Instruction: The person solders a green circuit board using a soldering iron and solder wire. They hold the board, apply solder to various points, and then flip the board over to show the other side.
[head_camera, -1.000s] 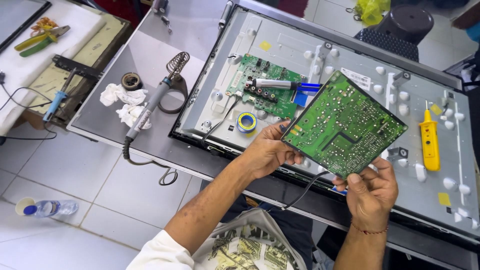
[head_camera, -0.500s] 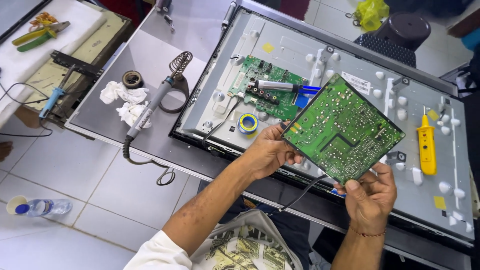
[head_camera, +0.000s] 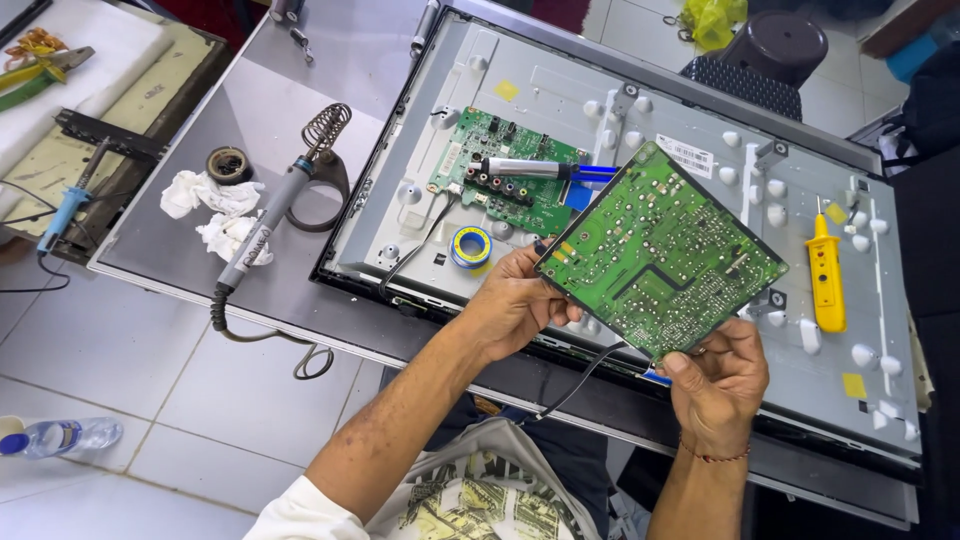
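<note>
Little has shifted: both hands' fingers, left hand and right hand, still pinch the green circuit board edges.

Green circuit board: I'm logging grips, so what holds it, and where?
Both hands: left hand grips the green circuit board at its left corner, right hand at its bottom edge.

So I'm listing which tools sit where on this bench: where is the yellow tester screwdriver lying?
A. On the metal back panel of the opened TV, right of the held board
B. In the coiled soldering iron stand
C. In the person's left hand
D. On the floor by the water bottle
A: the yellow tester screwdriver lies flat on the TV back panel, to the right of the green circuit board that both hands hold.
</note>
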